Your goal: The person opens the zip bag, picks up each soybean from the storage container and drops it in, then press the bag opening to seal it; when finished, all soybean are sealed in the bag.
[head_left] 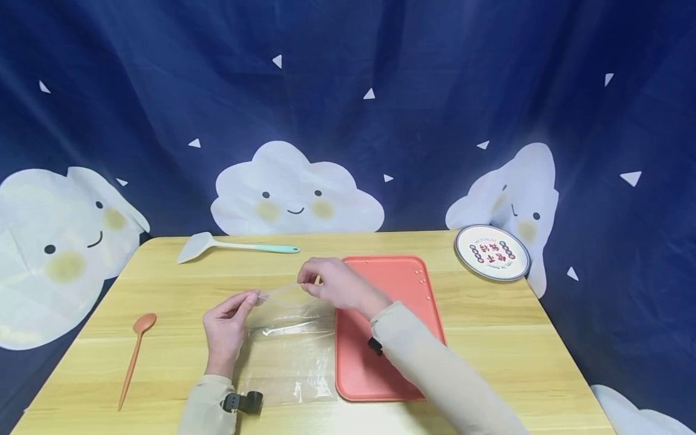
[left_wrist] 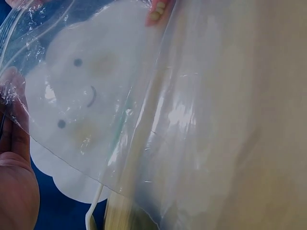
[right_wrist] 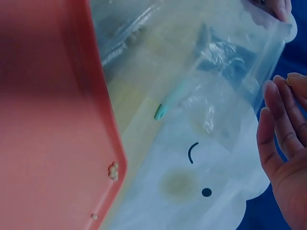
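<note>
A clear plastic zip bag (head_left: 290,362) lies on the table with its mouth end raised. My left hand (head_left: 225,329) pinches the left side of that mouth, and the fingers (left_wrist: 18,139) show through the film. At the right end of the mouth is my right hand (head_left: 339,287). In the right wrist view its thumb and forefinger meet on a tiny pale bean (right_wrist: 288,82), fingertips close beside the bag's edge. Under the right forearm sits a coral tray (head_left: 359,362), partly hidden by it. Several small pale beans (right_wrist: 113,171) lie near the tray's far right corner.
A white spatula with a mint handle (head_left: 272,248) lies at the back left. An orange spoon (head_left: 136,350) rests on the left side of the table. At the back right corner stands a round white plate (head_left: 502,270) with printed characters. Blue cloud-patterned curtains surround the table.
</note>
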`<state>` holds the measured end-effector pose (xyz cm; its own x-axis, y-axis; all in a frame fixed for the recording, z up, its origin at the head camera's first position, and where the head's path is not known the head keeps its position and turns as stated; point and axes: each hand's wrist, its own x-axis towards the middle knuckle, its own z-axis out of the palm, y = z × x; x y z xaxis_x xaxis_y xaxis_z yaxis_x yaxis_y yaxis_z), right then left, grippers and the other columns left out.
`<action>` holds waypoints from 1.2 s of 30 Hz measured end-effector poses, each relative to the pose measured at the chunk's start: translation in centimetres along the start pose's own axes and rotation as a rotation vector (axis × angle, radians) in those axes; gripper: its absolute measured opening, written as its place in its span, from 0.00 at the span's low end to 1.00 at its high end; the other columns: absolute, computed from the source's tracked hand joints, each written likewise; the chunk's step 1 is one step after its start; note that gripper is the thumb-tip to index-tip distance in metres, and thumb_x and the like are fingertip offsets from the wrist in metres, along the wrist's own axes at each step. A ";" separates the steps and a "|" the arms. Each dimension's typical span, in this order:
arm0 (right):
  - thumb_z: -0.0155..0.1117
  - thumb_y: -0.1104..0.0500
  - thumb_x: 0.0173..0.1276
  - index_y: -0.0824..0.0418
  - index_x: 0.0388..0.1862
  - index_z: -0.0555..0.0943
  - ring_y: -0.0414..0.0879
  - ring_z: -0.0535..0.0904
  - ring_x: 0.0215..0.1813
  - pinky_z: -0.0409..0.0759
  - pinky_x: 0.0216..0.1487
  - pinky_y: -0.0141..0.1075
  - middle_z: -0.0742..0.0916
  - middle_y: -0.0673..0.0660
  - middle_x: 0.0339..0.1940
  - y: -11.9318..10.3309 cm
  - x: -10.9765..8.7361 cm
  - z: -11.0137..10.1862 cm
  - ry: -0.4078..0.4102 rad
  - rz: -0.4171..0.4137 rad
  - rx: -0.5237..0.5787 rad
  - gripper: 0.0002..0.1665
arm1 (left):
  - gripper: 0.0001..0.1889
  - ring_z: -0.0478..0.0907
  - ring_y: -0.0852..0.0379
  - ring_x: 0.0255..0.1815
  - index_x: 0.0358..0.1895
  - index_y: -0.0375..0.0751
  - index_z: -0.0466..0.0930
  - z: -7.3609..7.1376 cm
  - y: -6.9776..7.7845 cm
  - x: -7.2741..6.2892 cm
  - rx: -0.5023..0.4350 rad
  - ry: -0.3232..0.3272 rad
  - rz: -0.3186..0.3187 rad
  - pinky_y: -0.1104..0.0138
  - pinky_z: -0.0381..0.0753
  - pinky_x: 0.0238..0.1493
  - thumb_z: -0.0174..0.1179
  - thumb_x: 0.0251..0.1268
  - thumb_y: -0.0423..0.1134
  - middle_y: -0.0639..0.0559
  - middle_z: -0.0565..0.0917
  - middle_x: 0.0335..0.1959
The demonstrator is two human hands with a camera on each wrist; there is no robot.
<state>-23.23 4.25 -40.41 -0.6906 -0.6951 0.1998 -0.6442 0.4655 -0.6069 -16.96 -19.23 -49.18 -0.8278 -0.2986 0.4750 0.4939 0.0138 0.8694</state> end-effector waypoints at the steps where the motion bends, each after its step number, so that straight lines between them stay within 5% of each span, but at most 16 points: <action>1: 0.65 0.63 0.69 0.57 0.42 0.84 0.35 0.78 0.41 0.79 0.46 0.28 0.85 0.47 0.37 -0.1 0.1 0.2 -0.008 0.001 -0.013 0.05 | 0.06 0.86 0.58 0.32 0.38 0.15 0.81 0.0 -0.1 0.0 -0.002 0.001 0.000 0.73 0.85 0.38 0.63 0.61 0.19 0.51 0.88 0.29; 10: 0.66 0.62 0.69 0.55 0.45 0.84 0.34 0.78 0.44 0.77 0.50 0.25 0.84 0.42 0.40 -0.2 0.0 0.9 -0.047 0.010 -0.058 0.08 | 0.05 0.87 0.58 0.32 0.38 0.15 0.81 0.1 -0.3 -0.1 0.000 -0.021 0.017 0.72 0.85 0.39 0.61 0.60 0.16 0.43 0.88 0.30; 20: 0.65 0.63 0.69 0.56 0.43 0.84 0.37 0.79 0.43 0.79 0.48 0.31 0.84 0.45 0.38 0.2 -1.7 -1.2 0.027 0.022 -0.027 0.06 | 0.04 0.86 0.60 0.31 0.37 0.15 0.81 0.4 1.3 0.0 0.050 -0.030 0.015 0.74 0.85 0.38 0.60 0.60 0.15 0.41 0.87 0.30; 25: 0.65 0.62 0.69 0.55 0.42 0.84 0.36 0.79 0.41 0.81 0.46 0.36 0.83 0.43 0.36 0.8 -3.5 -3.9 0.084 0.045 -0.036 0.05 | 0.05 0.87 0.58 0.32 0.39 0.18 0.82 -0.4 -0.1 0.0 0.039 -0.032 0.009 0.71 0.85 0.39 0.62 0.61 0.18 0.41 0.88 0.32; 36: 0.66 0.60 0.68 0.57 0.45 0.84 0.42 0.80 0.44 0.81 0.49 0.43 0.84 0.46 0.41 2.6 -10.1 -7.7 0.106 0.175 -0.111 0.07 | 0.05 0.87 0.52 0.34 0.39 0.17 0.82 -0.2 -0.4 0.0 -0.053 -0.036 -0.002 0.64 0.86 0.39 0.61 0.63 0.19 0.35 0.87 0.34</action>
<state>-20.43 16.71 -38.09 -0.8218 -0.5400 0.1818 -0.5397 0.6357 -0.5519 -17.12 -19.45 -49.58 -0.8373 -0.2640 0.4788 0.5049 -0.0374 0.8624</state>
